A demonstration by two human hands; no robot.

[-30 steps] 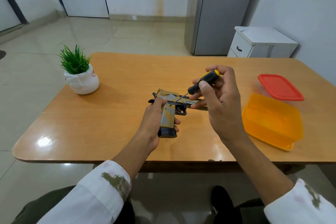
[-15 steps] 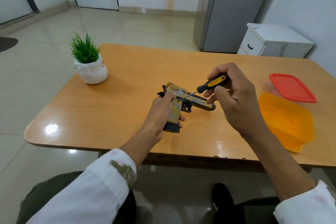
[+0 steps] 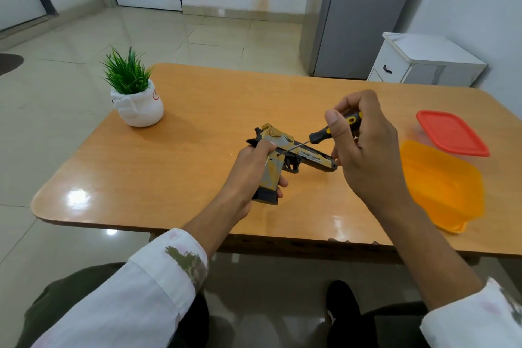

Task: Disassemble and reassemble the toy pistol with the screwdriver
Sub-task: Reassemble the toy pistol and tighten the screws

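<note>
- my left hand (image 3: 251, 169) grips the toy pistol (image 3: 303, 153) at the middle of the glossy wooden table (image 3: 183, 167)
- my right hand (image 3: 367, 155) holds the screwdriver (image 3: 319, 136), tip against it
- potted plant (image 3: 135, 102) at 10 o'clock, orange tub (image 3: 443, 189) at 3
- tiled floor (image 3: 197, 34) beyond

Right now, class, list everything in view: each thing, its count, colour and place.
table: one, light brown, centre
toy pistol: one, yellow and black, at table's middle
screwdriver: one, black and yellow handle, tip at pistol's side
plant pot: one, white, table's far left
tub: one, orange, table's right
lid: one, red, beyond tub
cabinet: one, white, far right
tall unit: one, grey, behind table
left hand: one, holds pistol's grip
right hand: one, grips screwdriver handle
</note>
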